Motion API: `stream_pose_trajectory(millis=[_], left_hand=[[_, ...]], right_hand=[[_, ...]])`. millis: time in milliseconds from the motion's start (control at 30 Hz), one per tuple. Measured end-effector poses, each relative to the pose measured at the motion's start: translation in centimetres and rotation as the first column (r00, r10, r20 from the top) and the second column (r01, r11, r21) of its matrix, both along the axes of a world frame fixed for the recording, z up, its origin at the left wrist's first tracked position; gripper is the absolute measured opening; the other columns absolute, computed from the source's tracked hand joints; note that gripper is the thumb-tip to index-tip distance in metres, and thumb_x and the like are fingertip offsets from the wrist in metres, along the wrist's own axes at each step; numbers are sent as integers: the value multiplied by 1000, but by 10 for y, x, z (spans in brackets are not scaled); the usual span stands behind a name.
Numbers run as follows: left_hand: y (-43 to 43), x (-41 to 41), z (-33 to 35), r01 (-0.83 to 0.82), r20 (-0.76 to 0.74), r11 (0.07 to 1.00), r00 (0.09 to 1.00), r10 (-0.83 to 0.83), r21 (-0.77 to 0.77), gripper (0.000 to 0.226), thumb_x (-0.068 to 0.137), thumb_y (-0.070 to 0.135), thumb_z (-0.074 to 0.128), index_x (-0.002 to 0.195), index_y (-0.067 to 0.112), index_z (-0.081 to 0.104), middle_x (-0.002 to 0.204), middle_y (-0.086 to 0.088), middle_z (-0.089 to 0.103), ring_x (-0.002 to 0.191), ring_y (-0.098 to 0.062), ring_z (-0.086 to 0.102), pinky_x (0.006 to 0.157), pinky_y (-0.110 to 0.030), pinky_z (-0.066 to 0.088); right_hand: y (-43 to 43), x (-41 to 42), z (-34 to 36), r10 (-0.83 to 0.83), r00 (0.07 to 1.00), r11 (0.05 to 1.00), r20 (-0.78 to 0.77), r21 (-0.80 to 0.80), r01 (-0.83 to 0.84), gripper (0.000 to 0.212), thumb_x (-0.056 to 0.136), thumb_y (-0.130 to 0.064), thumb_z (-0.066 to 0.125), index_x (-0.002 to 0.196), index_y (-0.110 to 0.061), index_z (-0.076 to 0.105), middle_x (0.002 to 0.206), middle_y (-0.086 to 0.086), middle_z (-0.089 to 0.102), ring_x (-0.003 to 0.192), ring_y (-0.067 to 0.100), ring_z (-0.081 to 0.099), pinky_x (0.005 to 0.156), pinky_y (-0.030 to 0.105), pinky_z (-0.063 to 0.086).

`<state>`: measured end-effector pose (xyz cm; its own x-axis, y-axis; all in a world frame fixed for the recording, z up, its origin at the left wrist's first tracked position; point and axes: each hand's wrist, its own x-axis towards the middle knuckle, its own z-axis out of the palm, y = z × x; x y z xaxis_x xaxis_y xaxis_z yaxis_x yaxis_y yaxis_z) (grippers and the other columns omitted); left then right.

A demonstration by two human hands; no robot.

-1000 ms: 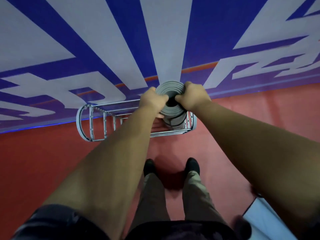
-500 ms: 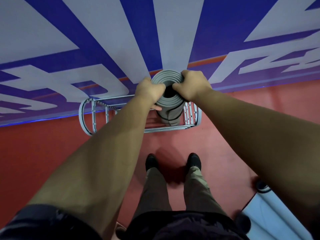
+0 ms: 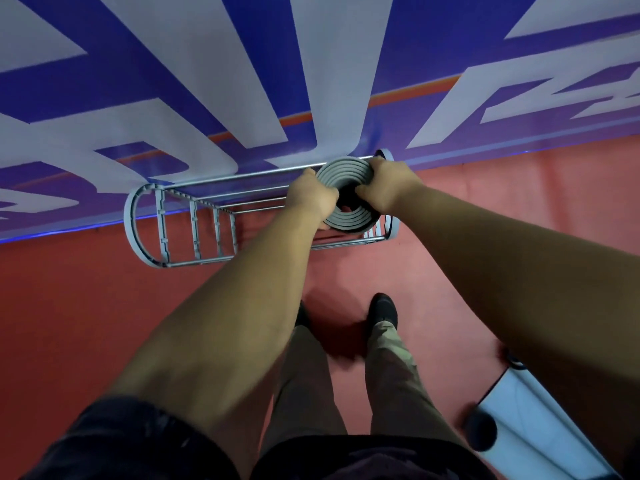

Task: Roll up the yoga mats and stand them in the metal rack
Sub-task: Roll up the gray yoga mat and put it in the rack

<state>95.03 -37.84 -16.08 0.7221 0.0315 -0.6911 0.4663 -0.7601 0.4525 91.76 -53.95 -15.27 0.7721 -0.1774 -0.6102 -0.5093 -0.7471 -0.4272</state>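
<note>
feet first: black shoe [image 3: 382, 308] planted on the red floor [image 3: 86, 323], near the rack, so little room to step back if anything tips. pale flat thing [image 3: 540, 420] at the lower right edge, maybe another mat, can't tell.

grip: left hand [image 3: 313, 195] and right hand [image 3: 388, 183] clamp the top end of the rolled grey yoga mat [image 3: 341, 169], one on each side, fingers curled over the rim toward the dark core. the mat is upright at the right end of the metal rack [image 3: 129, 220]. its lower end is hidden, so can't tell if it's seated on the bottom bars.

risks, my read:
- let go before it's seated: the roll drops, leans, or hangs up on a bar.
- nothing visibly ties the coil, so it probably loosens once the hands come off and could jam against the side rails.
- all the load sits at one end, rest of the rack is bare. a hard push down could rock it against the blue-and-white wall banner [image 3: 207, 81] behind.
</note>
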Motion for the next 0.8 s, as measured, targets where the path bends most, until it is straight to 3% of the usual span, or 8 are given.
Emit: stream_pose_trajectory(millis=[133,233,300,400,600,700,800], left_hand=[[-3,-4,-29,-60,-26,998,998,60,2,48,90,19,71,136,15,59,128,-10,64,100,-38,70,54,-52,65],[-1,-9,-47,-14,-2,1000,1000,14,20,47,96,21,70,142,16,57,127,-4,64,106,-32,68,80,-42,66],[-1,-11,-57,-7,34,1000,999,6,25,44,96,23,69,139,15,59,125,-5,69,108,-32,70,88,-41,63],[-4,-10,-61,-73,37,997,997,72,37,50,96,23,67,144,15,56,133,-14,67,112,-39,70,86,-51,65],[-3,-4,-57,-51,41,997,998,49,53,55,95,26,67,147,17,51,137,-15,62,113,-41,68,82,-51,66],[1,-2,-57,13,11,998,1000,-14,66,50,98,24,67,145,17,52,136,-13,62,106,-40,70,71,-49,67],[5,-3,-60,35,-27,999,999,-34,39,48,99,20,67,145,17,53,129,-10,62,99,-37,71,51,-40,64]], right_hand=[[-4,-4,-14,20,998,1000,-56,-2,-21,42,99,-32,64,132,-7,57,131,21,66,120,40,62,82,31,41],[-4,-8,-23,45,993,999,-110,30,-42,46,99,-35,65,135,-9,54,133,19,64,117,36,62,83,32,41],[-4,-11,-29,41,994,999,-101,26,-38,47,99,-33,64,136,-8,52,133,20,64,119,38,61,83,32,40],[-1,-11,-32,38,998,999,-42,3,-38,43,98,-29,64,133,-6,53,130,21,66,120,41,61,83,33,41],[2,-8,-33,-16,1000,1000,7,1,16,38,96,-31,66,124,-7,56,124,20,66,106,37,61,79,34,41],[5,-9,-38,-2,1000,1000,-19,-3,2,43,97,-29,66,129,-3,55,129,23,64,116,40,62,85,36,47],[8,-12,-46,4,999,1000,-46,-13,-4,44,98,-27,64,133,-2,53,128,25,64,118,42,62,88,37,48]])
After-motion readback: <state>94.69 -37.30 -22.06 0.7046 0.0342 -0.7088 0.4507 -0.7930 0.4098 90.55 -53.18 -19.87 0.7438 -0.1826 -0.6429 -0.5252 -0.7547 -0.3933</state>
